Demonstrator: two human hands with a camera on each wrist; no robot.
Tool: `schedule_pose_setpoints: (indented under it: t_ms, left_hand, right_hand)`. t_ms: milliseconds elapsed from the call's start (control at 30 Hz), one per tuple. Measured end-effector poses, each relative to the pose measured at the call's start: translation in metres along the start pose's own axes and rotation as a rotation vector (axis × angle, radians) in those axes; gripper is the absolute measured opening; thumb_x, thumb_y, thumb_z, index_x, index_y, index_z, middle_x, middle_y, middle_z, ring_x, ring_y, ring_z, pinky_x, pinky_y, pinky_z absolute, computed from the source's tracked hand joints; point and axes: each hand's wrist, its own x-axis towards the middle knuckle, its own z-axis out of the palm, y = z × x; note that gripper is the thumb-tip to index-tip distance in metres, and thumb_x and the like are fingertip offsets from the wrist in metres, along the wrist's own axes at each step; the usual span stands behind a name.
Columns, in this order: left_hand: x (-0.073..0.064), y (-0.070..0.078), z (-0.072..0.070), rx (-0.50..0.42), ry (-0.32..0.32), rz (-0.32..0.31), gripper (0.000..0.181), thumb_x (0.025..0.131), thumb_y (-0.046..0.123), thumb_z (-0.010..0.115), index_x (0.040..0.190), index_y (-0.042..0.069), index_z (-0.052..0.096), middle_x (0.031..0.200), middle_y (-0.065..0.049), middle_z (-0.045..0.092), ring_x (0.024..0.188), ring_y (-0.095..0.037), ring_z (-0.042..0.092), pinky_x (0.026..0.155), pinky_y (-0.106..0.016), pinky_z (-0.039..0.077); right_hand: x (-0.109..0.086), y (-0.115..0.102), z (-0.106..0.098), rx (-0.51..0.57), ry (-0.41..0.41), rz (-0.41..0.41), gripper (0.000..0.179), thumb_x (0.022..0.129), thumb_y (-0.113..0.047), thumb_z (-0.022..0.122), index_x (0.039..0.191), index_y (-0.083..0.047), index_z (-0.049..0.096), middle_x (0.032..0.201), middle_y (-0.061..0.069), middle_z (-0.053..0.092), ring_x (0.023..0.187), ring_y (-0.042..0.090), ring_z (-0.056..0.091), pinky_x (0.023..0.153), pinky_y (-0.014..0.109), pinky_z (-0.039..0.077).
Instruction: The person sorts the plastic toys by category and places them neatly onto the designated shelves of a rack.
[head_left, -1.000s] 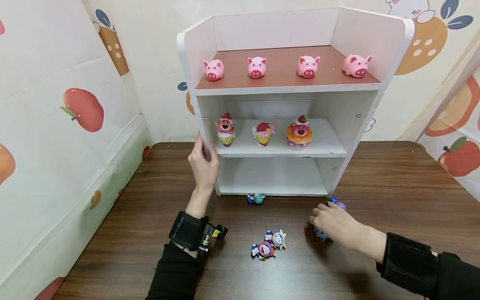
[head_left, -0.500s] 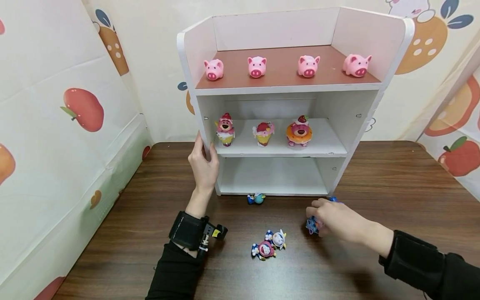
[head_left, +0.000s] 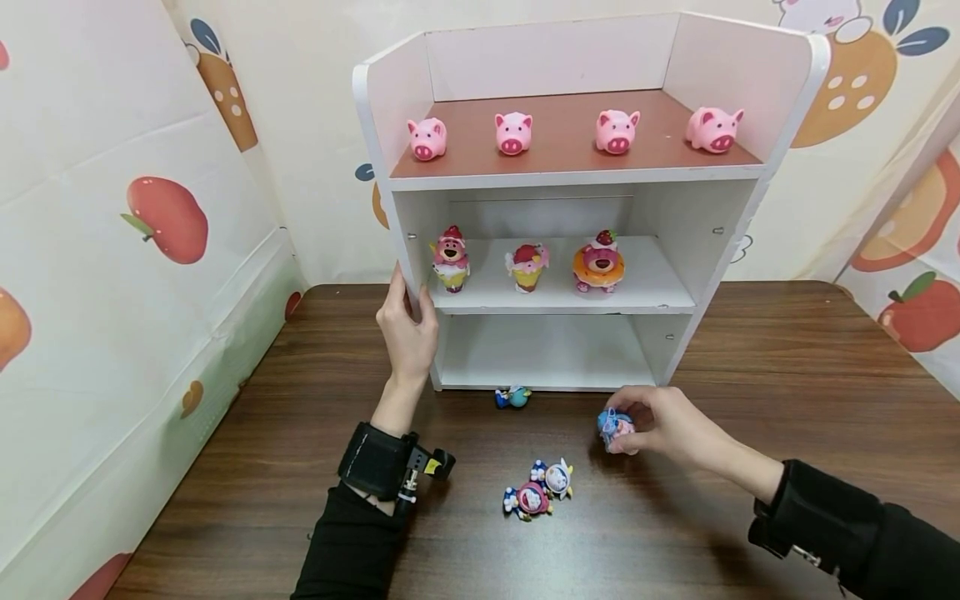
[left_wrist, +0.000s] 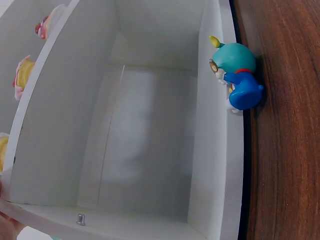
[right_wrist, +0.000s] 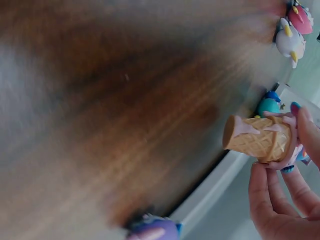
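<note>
My right hand (head_left: 671, 425) pinches a small figurine (head_left: 615, 427) just above the table, in front of the shelf's right end. In the right wrist view its waffle-cone base (right_wrist: 262, 140) points sideways, while fingers cover much of the blue and pink top. My left hand (head_left: 408, 333) holds the left side panel of the white shelf unit (head_left: 562, 310), thumb at the front edge and fingers along the outside. Against the shelf's bottom edge lies a blue-and-teal figurine (left_wrist: 241, 75). Two more figurines, one pink (head_left: 528, 500) and one white (head_left: 557, 479), lie together on the table.
Pink toy pigs (head_left: 513, 135) line the brown top shelf. On the middle level stand a bear in a cup (head_left: 452, 260), an ice-cream figure (head_left: 527, 267) and a bear with a doughnut ring (head_left: 598, 263). A purple figurine (right_wrist: 155, 230) shows beside the shelf in the right wrist view.
My right hand has picked up the cone figurine from the table, moved it left and turned it. The purple figurine is now hidden behind this hand in the head view. My left hand stays put.
</note>
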Motion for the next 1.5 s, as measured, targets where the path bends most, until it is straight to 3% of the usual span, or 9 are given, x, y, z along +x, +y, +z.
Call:
schedule_pose_setpoints:
  t_ms: [300,533,733,1000,1100,1333,1500]
  left_hand:
    - [-0.001,-0.001,-0.001,0.001,-0.008,0.008,0.045,0.081,-0.012,0.051,0.125,-0.008,0.043,0.118,-0.020,0.053,0.105,-0.025,0.052,0.082,-0.040,0.044]
    - [-0.001,-0.002,-0.001,-0.012,-0.001,0.018,0.046,0.082,-0.011,0.050,0.126,-0.005,0.043,0.119,-0.017,0.053,0.105,-0.023,0.052,0.081,-0.041,0.044]
    - [-0.002,-0.003,-0.001,-0.006,0.002,0.017,0.046,0.081,-0.012,0.051,0.126,-0.006,0.044,0.118,-0.017,0.054,0.104,-0.023,0.053,0.080,-0.041,0.045]
    - [-0.001,-0.001,-0.001,-0.011,-0.001,0.018,0.046,0.081,-0.011,0.050,0.126,-0.005,0.043,0.119,-0.017,0.053,0.105,-0.023,0.052,0.081,-0.041,0.045]
    - [-0.001,0.000,-0.001,-0.014,0.002,0.016,0.047,0.081,-0.012,0.051,0.126,-0.005,0.043,0.119,-0.017,0.053,0.104,-0.023,0.052,0.081,-0.040,0.045]
    - [-0.001,-0.001,-0.001,-0.011,-0.001,0.016,0.046,0.082,-0.010,0.050,0.126,-0.005,0.043,0.118,-0.017,0.054,0.104,-0.023,0.053,0.080,-0.041,0.045]
    - [-0.001,-0.001,-0.001,-0.018,-0.002,0.017,0.045,0.082,-0.010,0.050,0.126,-0.005,0.043,0.118,-0.018,0.054,0.104,-0.023,0.053,0.080,-0.041,0.045]
  right_hand:
    - [-0.004,0.009,0.000,0.131,0.007,0.016,0.033,0.068,-0.023,0.075,0.093,-0.009,0.059,0.080,-0.003,0.057,0.072,0.008,0.054,0.063,0.025,0.050]
    - [-0.011,0.012,-0.005,0.203,-0.033,0.057,0.032,0.068,-0.024,0.075,0.091,-0.012,0.056,0.081,-0.002,0.058,0.073,0.008,0.056,0.065,0.024,0.050]
    - [-0.017,0.011,-0.006,0.105,-0.035,0.035,0.031,0.070,-0.030,0.073,0.089,-0.014,0.055,0.079,-0.006,0.057,0.070,0.005,0.054,0.061,0.023,0.050]
    - [-0.017,0.008,-0.008,-0.116,0.048,-0.149,0.033,0.068,-0.029,0.075,0.092,-0.014,0.058,0.084,-0.011,0.056,0.073,0.002,0.050,0.060,0.025,0.047]
    - [-0.015,0.005,-0.013,-0.194,0.032,-0.200,0.036,0.068,-0.027,0.075,0.097,-0.012,0.059,0.091,-0.008,0.057,0.079,0.002,0.050,0.065,0.028,0.047]
    - [-0.012,0.000,-0.021,-0.172,-0.040,-0.318,0.028,0.071,-0.014,0.073,0.095,-0.014,0.059,0.091,-0.010,0.056,0.078,0.002,0.051,0.065,0.026,0.048]
    - [-0.012,-0.001,-0.020,-0.151,-0.027,-0.318,0.025,0.071,-0.012,0.073,0.092,-0.015,0.059,0.086,-0.012,0.056,0.074,0.001,0.051,0.062,0.024,0.047]
